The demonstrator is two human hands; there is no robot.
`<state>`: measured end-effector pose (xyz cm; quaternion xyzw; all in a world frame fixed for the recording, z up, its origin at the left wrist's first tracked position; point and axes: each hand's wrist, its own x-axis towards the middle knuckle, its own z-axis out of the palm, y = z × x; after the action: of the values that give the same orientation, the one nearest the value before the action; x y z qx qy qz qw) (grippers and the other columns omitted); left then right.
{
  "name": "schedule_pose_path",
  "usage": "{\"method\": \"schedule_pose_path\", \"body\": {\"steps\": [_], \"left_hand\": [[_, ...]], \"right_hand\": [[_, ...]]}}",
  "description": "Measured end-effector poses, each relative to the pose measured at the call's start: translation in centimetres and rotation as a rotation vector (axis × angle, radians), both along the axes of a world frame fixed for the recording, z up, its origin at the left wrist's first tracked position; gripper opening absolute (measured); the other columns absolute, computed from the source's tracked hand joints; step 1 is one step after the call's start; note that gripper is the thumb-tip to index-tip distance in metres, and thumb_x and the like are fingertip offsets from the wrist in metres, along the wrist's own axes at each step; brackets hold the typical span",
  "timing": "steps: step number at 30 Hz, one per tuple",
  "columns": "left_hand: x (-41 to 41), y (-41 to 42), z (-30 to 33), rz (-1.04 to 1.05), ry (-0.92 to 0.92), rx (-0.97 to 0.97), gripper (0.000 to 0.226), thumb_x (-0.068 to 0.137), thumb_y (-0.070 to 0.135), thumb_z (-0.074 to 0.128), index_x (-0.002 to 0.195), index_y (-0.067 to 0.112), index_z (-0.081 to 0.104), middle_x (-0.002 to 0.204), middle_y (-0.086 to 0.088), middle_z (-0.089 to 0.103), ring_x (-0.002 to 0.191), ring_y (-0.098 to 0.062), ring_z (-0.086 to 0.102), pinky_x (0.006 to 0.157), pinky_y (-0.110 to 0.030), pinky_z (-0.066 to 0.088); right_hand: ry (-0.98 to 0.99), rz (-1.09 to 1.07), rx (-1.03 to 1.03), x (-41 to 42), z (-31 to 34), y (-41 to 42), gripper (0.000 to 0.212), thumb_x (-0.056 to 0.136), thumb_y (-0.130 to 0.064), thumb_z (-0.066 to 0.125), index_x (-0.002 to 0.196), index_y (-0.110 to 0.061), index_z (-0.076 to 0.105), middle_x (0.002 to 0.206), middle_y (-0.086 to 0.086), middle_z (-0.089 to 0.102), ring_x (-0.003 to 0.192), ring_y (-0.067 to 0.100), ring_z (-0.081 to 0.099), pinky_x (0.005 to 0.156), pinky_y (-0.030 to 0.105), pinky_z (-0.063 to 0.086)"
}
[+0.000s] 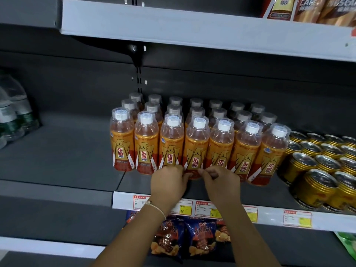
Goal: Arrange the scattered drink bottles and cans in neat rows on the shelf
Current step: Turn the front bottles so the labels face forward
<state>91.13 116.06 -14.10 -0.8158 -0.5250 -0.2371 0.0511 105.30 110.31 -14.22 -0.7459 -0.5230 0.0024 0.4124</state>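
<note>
- The orange bottles [194, 147] stand in neat rows on the middle shelf [212, 187], seven across the front, with more rows behind them.
- The left hand [168, 183] and the right hand [221, 180] both meet the base of the fourth front bottle [196, 149] from the left; the left fingers [185, 177] curl round its foot, and the right fingers [207, 172] pinch it from the other side.
- This bottle sits slightly forward of its neighbours, so it probably needs nudging back into line.
- The bottles look like full plastic ones: moderately heavy, fairly stiff, with a smooth printed wrap that may be slippery.
- Holding low at the base, as here, suits sliding; for lifting, the wider middle of the body seems a safer place than the loose plastic cover over the cap.
- They stand tight together, so a hard push could tip the ones behind.
- Gold cans [316, 170] sit in rows just to the right; they are probably light-walled and easy to dent.
</note>
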Motion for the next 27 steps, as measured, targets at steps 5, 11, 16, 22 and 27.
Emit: {"method": "schedule_pose_path", "body": {"steps": [5, 11, 16, 22, 27], "left_hand": [[-2.1, 0.3, 0.0, 0.03, -0.09, 0.038, 0.045, 0.089, 0.061, 0.047, 0.069, 0.023, 0.06, 0.065, 0.008, 0.057, 0.054, -0.008, 0.051, 0.041, -0.021, 0.031], [-2.0, 1.1, -0.2, 0.037, -0.114, -0.018, 0.042, 0.092, 0.055, 0.049, 0.075, 0.018, 0.062, 0.073, 0.002, 0.062, 0.063, -0.014, 0.056, 0.054, -0.025, 0.043], [-1.9, 1.2, -0.2, 0.031, -0.125, -0.006, 0.041, 0.092, 0.052, 0.05, 0.076, 0.017, 0.063, 0.072, 0.001, 0.062, 0.06, -0.012, 0.05, 0.053, -0.024, 0.039], [-1.9, 0.9, 0.2, 0.029, -0.114, -0.02, 0.041, 0.092, 0.054, 0.049, 0.074, 0.019, 0.061, 0.071, 0.002, 0.061, 0.058, -0.011, 0.047, 0.05, -0.023, 0.034], [-4.0, 0.6, 0.1, -0.004, -0.165, 0.045, 0.041, 0.09, 0.053, 0.054, 0.068, 0.019, 0.06, 0.066, 0.003, 0.06, 0.056, -0.014, 0.052, 0.045, -0.022, 0.027]], "right_hand": [[-0.038, -0.041, -0.052, 0.6, 0.3, 0.0, 0.034, 0.087, -0.053, 0.068, 0.07, -0.024, 0.069, 0.063, -0.013, 0.066, 0.06, 0.002, 0.061, 0.058, 0.026, 0.053], [-0.082, -0.041, -0.131, -0.2, 0.3, 1.0, 0.042, 0.087, -0.062, 0.06, 0.077, -0.024, 0.074, 0.067, -0.012, 0.069, 0.06, 0.002, 0.061, 0.06, 0.026, 0.054], [-0.088, -0.061, -0.135, -0.3, 0.3, 1.2, 0.038, 0.087, -0.061, 0.062, 0.077, -0.026, 0.074, 0.064, -0.014, 0.066, 0.056, 0.001, 0.058, 0.053, 0.017, 0.045], [-0.087, -0.055, -0.138, -0.5, 0.3, 1.2, 0.037, 0.09, -0.058, 0.061, 0.079, -0.025, 0.074, 0.067, -0.013, 0.067, 0.059, 0.002, 0.059, 0.054, 0.019, 0.047], [-0.118, 0.014, -0.086, -2.2, 0.2, 0.8, 0.041, 0.094, -0.052, 0.058, 0.071, -0.021, 0.072, 0.062, -0.009, 0.066, 0.057, 0.005, 0.059, 0.053, 0.021, 0.045]]}}
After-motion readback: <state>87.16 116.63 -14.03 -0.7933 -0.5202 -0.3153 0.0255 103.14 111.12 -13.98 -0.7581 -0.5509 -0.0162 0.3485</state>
